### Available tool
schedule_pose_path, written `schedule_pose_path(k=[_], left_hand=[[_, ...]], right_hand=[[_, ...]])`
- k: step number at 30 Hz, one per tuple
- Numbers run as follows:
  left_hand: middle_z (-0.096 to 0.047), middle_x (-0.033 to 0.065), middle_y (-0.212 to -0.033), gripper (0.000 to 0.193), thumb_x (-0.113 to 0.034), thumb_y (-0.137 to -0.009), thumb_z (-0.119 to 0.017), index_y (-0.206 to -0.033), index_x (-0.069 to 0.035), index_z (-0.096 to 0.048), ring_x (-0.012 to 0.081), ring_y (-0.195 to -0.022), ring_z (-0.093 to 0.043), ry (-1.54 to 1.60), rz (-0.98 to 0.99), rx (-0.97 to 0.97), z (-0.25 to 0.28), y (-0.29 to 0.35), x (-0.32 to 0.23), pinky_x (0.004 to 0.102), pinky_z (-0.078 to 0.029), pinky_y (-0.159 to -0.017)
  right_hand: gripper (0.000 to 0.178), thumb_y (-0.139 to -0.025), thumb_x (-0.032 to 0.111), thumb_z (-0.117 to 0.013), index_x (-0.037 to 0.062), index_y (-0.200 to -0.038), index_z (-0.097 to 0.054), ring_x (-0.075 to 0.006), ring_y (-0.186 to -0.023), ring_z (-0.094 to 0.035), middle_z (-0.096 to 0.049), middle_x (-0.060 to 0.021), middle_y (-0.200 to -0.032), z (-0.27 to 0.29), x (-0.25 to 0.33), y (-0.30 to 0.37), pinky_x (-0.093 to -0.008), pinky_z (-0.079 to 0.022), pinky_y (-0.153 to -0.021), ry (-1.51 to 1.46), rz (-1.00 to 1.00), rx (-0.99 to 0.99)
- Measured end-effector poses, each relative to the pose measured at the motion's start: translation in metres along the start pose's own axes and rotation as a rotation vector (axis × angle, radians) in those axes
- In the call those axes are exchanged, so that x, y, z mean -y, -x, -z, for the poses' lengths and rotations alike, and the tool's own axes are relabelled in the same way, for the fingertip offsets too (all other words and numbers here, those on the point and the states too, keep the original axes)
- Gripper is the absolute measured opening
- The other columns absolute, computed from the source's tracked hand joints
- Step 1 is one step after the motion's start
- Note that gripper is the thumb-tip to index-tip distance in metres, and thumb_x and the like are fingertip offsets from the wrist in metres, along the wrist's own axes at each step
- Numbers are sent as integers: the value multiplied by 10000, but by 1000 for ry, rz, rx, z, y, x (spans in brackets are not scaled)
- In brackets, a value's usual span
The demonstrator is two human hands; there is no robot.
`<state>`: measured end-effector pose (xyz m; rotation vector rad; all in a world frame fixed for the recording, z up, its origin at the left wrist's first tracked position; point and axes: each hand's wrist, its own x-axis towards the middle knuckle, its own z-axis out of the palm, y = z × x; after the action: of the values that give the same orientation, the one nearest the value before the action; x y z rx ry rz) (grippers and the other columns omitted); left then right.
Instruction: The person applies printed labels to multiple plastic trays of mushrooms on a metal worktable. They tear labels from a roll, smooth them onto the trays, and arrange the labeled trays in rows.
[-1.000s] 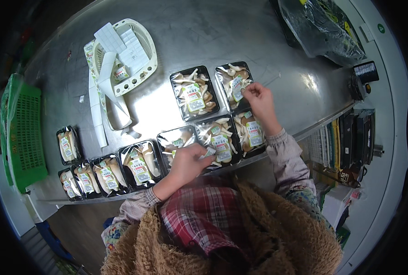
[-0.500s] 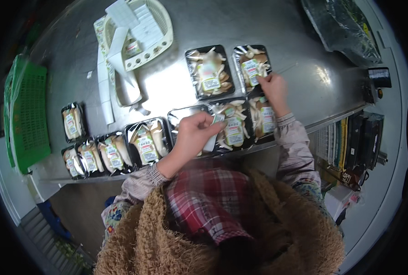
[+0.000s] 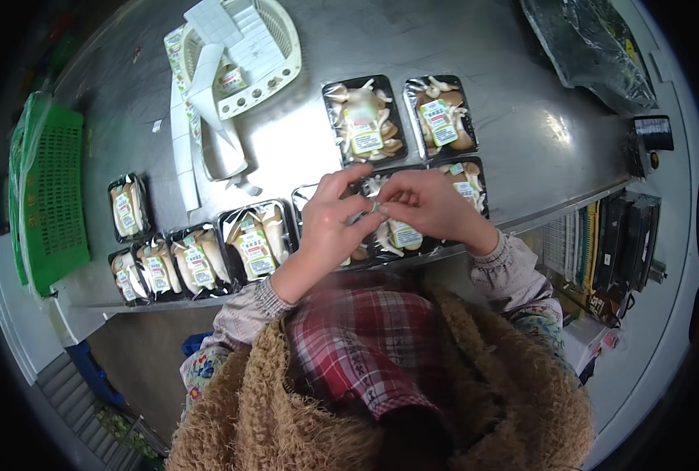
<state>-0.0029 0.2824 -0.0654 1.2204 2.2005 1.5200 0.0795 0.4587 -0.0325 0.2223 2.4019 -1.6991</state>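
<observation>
My left hand (image 3: 326, 228) and my right hand (image 3: 439, 206) meet fingertip to fingertip above the front row of mushroom packs. A small piece of sticker label (image 3: 375, 207) shows between them; my left fingers grip it, and my right thumb and forefinger pinch at its edge. Most of it is hidden behind my fingers. Beneath my hands lie film-wrapped black trays of mushrooms, among them a labelled pack (image 3: 403, 235) and one at the right end (image 3: 469, 184). Behind them sit two more packs, a larger pack (image 3: 377, 129) and a narrower labelled pack (image 3: 442, 118).
Smaller mushroom packs (image 3: 195, 263) line the table's front edge at left. A pale plastic basket (image 3: 286, 71) holds folded label strips (image 3: 243, 47), some trailing onto the metal table (image 3: 286, 141). A green crate (image 3: 55, 188) stands far left; clear plastic film (image 3: 593, 55) lies back right.
My right hand has left the narrow back-right pack and come down-left to meet my left hand. A label now shows on that pack, uncovered. My left hand stays nearly in place.
</observation>
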Motion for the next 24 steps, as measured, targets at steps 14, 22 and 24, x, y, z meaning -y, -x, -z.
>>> schedule_pose_path(k=[14, 22, 24], left_hand=[[-571, 11, -565, 224, -142, -760, -789, -679, 9, -645, 50, -504, -498, 367, 730, 93, -5, -4, -16, 234, -383, -438], [-535, -23, -551, 218, -148, -785, -766, -692, 11, -650, 24, -513, -407, 303, 544, -19, -2, -1, 0, 209, -310, -439], [-561, -7, -564, 208, -134, -783, -764, -700, 17, -648, 28, -520, -435, 415, 581, -73, -3, 2, 4, 204, -335, -450]], right_hand=[[99, -826, 87, -633, -9, -850, -638, -37, -610, -505, -590, 19, -687, 96, -64, -58, -205, -412, -558, -88, -91, -577], [254, -762, 242, -700, -8, -799, -676, -284, -677, -657, -659, -170, -710, 102, -116, -108, -356, -507, -631, 833, -172, -724], [254, -793, 244, -701, 4, -874, -688, -202, -679, -653, -666, -126, -710, 83, -77, -95, -329, -516, -615, 731, -187, -601]])
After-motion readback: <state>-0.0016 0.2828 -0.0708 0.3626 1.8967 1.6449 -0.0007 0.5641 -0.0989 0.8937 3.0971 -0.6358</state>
